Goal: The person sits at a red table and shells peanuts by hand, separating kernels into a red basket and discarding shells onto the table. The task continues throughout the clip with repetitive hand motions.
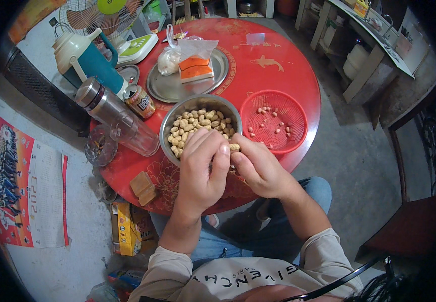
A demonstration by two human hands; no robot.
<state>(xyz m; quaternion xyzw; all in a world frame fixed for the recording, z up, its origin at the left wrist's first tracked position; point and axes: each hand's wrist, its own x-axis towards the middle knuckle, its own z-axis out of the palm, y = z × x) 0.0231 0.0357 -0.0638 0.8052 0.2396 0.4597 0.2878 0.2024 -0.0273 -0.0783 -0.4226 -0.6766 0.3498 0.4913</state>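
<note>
An unshelled peanut [234, 147] is pinched between the thumb and fingers of my right hand [257, 166], just past the near right rim of a steel bowl. My left hand [204, 166] is curled close beside it, over the bowl's near edge; whether its fingers grip anything cannot be told. The steel bowl [164, 124] holds many peanuts in their shells [191, 122]. Right of it, against its rim, a red plastic colander [304, 124] holds several shelled pinkish kernels [265, 109]. The space beneath my fingers is partly hidden.
On the round red table [289, 68], a glass bottle [135, 136], a drink can [140, 102] and a glass ashtray [99, 147] stand left of the bowl. Behind are a metal tray [157, 88] with bags and a teal thermos jug [97, 60]. A brown block [143, 188] lies near the front edge.
</note>
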